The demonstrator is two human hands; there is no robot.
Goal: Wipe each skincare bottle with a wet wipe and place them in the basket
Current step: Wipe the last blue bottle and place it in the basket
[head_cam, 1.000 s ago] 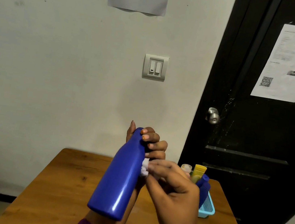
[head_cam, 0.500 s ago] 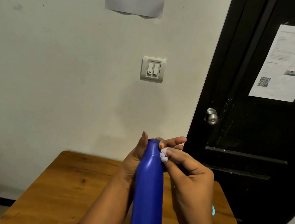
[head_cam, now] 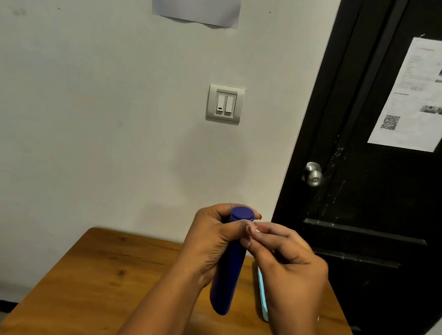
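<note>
Head view, single entry. The left hand (head_cam: pixel 212 240) is wrapped round the upper part of the blue bottle (head_cam: pixel 226 281), fingers curled just under the cap (head_cam: pixel 241 214). The bottle is upright in the air above the wooden table (head_cam: pixel 113 280), with its base hanging free and nothing beneath it. The right hand (head_cam: pixel 293 268) pinches a small white wad of wet wipe (head_cam: pixel 257 229) at its fingertips, pressed against the bottle's neck. Only a sliver of the wipe shows.

I judge the step to be wiping, near the top end. The lower body has yet to be covered, as far as I can tell.

Risks I note:
- Grip is high and one-handed. A damp film on smooth plastic could let the bottle slide down through the fingers — it would land on the table base-first and likely tip.
- The wad is tiny and held by fingertips only. A firm stroke could pull it loose.
- The pale blue basket (head_cam: pixel 263 295) sits on the table just behind the right hand, mostly hidden. I cannot see its contents or depth. A tall bottle set in blind could knock whatever stands there, or lean out over the rim.
- Shifting the left hand to expose the covered patch is the weakest moment — the bottle is briefly unsupported.
</note>
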